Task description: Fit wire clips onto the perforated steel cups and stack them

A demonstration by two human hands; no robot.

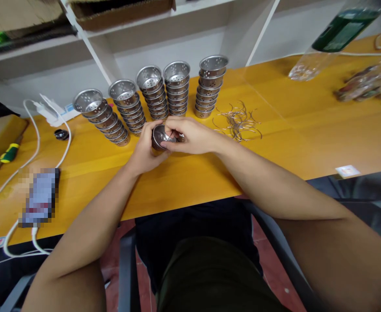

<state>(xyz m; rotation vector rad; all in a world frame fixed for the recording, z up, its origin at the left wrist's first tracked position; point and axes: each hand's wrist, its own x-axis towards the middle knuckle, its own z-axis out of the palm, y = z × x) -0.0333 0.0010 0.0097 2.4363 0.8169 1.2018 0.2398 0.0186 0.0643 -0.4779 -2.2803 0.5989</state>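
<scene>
In the head view a small perforated metal cup (pixel 158 138) is tilted with its mouth toward me, just above or on the table. My left hand (pixel 146 151) is wrapped round its left side, fingers closed on it. My right hand (pixel 187 135) reaches over the cup's right side, thumb and fingers pinched together at the mouth. Whatever is between those fingertips is too small and blurred to make out. Behind the hands stand several stacks of similar cups (pixel 122 94). To the right of my right hand lies a loose heap of thin curved wires (pixel 237 121).
The yellow table (pixel 190 182) backs onto white shelves (pixel 164 43). On the left are a phone (pixel 42 195), white cables, a power strip (pixel 58 113) and a green-and-yellow handle (pixel 10 153). At right are a plastic bottle (pixel 336 37) and a clear plastic bag (pixel 369 82).
</scene>
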